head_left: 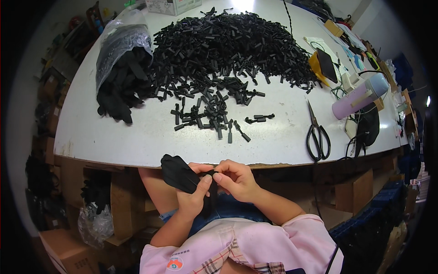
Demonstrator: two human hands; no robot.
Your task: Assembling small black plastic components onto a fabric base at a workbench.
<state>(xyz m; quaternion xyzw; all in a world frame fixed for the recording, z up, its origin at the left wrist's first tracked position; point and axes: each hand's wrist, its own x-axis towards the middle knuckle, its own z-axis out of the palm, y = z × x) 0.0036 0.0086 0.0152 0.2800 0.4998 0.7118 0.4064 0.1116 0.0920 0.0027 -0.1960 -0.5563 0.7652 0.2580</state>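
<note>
At the table's near edge, both hands meet over my lap on a stack of black fabric strips (179, 173). My left hand (190, 197) is closed round the strips, whose rounded ends stick out to the left. Thumb and fingers of my right hand (237, 181) pinch a black strip's edge beside the left thumb; any small part between the fingertips is hidden. Black material also hangs below the hands. Ahead of them on the white table lie loose small black pulls (230, 132), each with a flat tab and a looped end.
A large heap of the same pulls (228, 43) covers the table's far middle. At left, a clear plastic bag (125, 41) spills black strips. Black-handled scissors (315, 137), a lilac tumbler (353, 100) and a phone (325, 65) lie or stand at right. Cardboard boxes (68, 251) flank my legs.
</note>
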